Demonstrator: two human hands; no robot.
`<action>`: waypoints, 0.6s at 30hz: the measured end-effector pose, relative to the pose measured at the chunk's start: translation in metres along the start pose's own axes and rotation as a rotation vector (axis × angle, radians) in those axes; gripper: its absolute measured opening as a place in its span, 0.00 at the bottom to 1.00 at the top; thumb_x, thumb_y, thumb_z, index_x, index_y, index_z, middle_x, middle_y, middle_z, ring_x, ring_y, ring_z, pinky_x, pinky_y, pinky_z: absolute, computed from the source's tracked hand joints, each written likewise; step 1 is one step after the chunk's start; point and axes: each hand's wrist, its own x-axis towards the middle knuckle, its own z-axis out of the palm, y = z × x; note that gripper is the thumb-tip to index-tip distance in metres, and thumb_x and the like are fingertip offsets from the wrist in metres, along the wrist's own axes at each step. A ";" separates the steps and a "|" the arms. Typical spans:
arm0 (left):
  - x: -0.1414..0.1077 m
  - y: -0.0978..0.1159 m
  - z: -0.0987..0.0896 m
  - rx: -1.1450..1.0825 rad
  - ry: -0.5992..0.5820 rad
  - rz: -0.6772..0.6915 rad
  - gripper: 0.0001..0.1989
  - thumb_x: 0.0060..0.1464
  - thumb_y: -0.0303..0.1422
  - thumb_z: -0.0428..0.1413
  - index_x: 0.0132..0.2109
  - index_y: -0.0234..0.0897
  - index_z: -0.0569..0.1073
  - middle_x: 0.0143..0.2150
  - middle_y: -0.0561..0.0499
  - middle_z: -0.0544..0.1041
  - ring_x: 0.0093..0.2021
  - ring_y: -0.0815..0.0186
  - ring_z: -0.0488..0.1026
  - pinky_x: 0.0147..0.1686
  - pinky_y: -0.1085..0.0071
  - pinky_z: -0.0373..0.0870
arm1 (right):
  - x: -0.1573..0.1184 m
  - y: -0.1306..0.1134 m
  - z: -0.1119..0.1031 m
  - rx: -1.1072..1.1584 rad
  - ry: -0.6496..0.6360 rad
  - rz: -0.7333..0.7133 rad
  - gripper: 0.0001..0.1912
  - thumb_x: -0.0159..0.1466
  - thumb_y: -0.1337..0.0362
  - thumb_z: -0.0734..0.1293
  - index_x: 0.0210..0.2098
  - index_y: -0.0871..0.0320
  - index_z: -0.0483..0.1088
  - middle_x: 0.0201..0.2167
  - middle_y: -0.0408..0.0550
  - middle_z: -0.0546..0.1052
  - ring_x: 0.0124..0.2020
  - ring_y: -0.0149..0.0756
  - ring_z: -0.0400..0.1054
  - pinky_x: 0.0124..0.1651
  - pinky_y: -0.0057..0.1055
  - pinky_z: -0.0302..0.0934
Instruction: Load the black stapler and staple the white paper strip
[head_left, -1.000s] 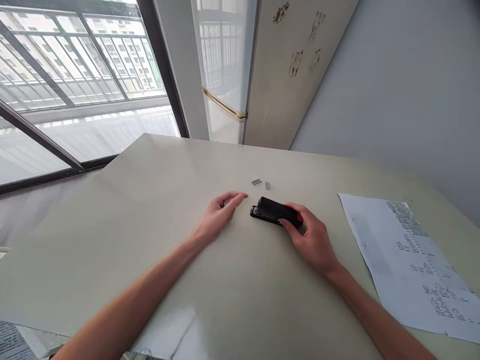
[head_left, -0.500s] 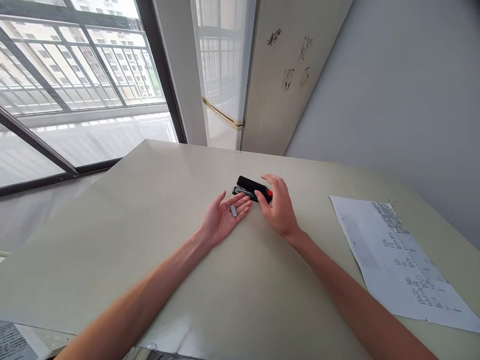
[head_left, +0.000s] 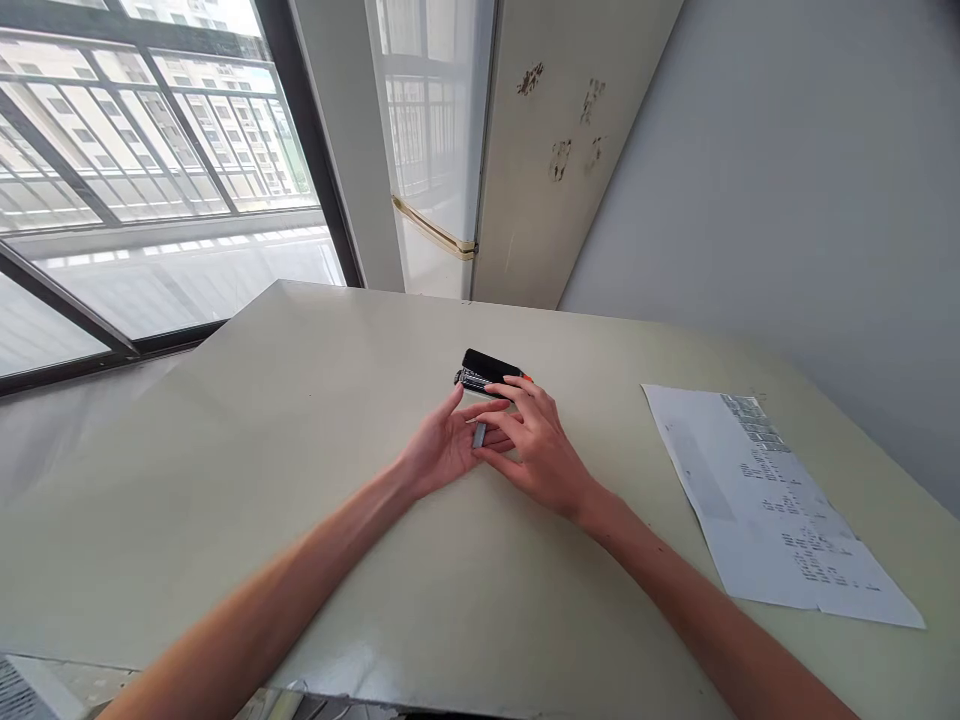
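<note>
A small grey strip of staples (head_left: 479, 434) lies between my two hands. My left hand (head_left: 444, 440) is palm up with its fingers extended under the strip. Over those fingers, my right hand (head_left: 534, 440) pinches the strip between thumb and fingertips, hiding part of the left fingers. Just behind both hands a black stapler (head_left: 491, 368) with a red-orange end rests on the table, its top raised from its base at the left end. The right hand partly covers the stapler's front edge.
A printed white sheet (head_left: 750, 500) lies on the pale table (head_left: 315, 400) at the right. Beyond the table stand a fridge (head_left: 442, 150) and a grey wall (head_left: 787, 180). Large windows are at the left. Some items show below the table's front edge.
My right hand has left the stapler's end and come down and left onto the strip in my left hand. The strip is now turned the other way. The view has shifted slightly.
</note>
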 end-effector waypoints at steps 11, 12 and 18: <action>0.002 0.002 0.007 -0.021 0.175 0.039 0.29 0.74 0.48 0.48 0.52 0.24 0.81 0.57 0.30 0.81 0.59 0.47 0.79 0.67 0.53 0.67 | -0.011 0.076 -0.036 0.067 0.333 0.352 0.17 0.73 0.51 0.66 0.56 0.50 0.74 0.60 0.56 0.72 0.63 0.51 0.69 0.63 0.51 0.68; 0.002 0.003 0.007 -0.031 0.188 0.042 0.29 0.73 0.48 0.49 0.51 0.24 0.81 0.57 0.30 0.81 0.59 0.47 0.79 0.67 0.53 0.68 | -0.015 0.087 -0.039 0.057 0.334 0.383 0.18 0.73 0.49 0.66 0.55 0.51 0.74 0.59 0.56 0.73 0.62 0.51 0.70 0.63 0.51 0.68; 0.003 0.007 0.010 -0.052 0.284 0.031 0.27 0.73 0.46 0.49 0.50 0.25 0.82 0.53 0.32 0.83 0.53 0.51 0.81 0.58 0.58 0.76 | -0.069 0.158 -0.084 -0.097 0.279 0.543 0.19 0.68 0.48 0.69 0.51 0.52 0.77 0.57 0.56 0.76 0.59 0.52 0.72 0.61 0.53 0.68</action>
